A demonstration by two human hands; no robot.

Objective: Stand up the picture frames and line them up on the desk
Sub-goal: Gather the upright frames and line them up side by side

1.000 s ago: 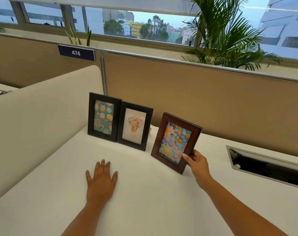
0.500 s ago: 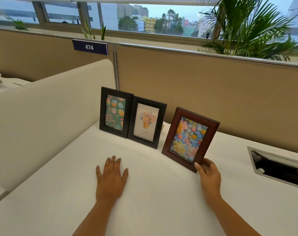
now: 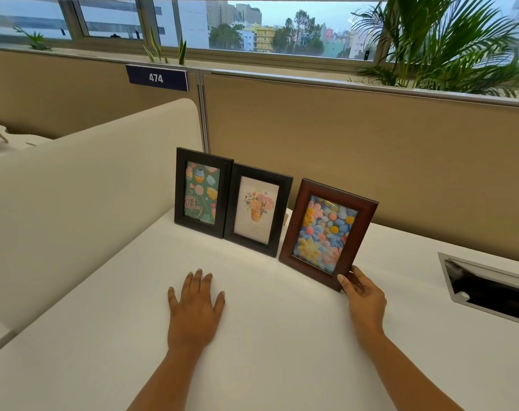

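Three picture frames stand in a row at the back of the white desk point(image 3: 252, 336). On the left is a black frame with a green birthday card point(image 3: 201, 192). Touching its right side stands a black frame with a flower-vase picture point(image 3: 256, 209). Right of those, a brown frame with colourful smiling flowers point(image 3: 327, 234) stands upright, slightly nearer to me. My right hand point(image 3: 363, 295) grips its lower right corner, thumb on the front. My left hand point(image 3: 194, 310) lies flat on the desk, fingers apart, in front of the black frames.
A cream side divider point(image 3: 83, 185) bounds the desk on the left and a tan partition point(image 3: 370, 149) runs behind the frames. A metal-rimmed cable opening point(image 3: 489, 286) is sunk into the desk at the right. A palm plant point(image 3: 448, 46) stands behind the partition.
The brown frame has shifted left, closer to the flower-vase frame, with my right hand still on its corner. My left hand stays flat. The view has turned a little.
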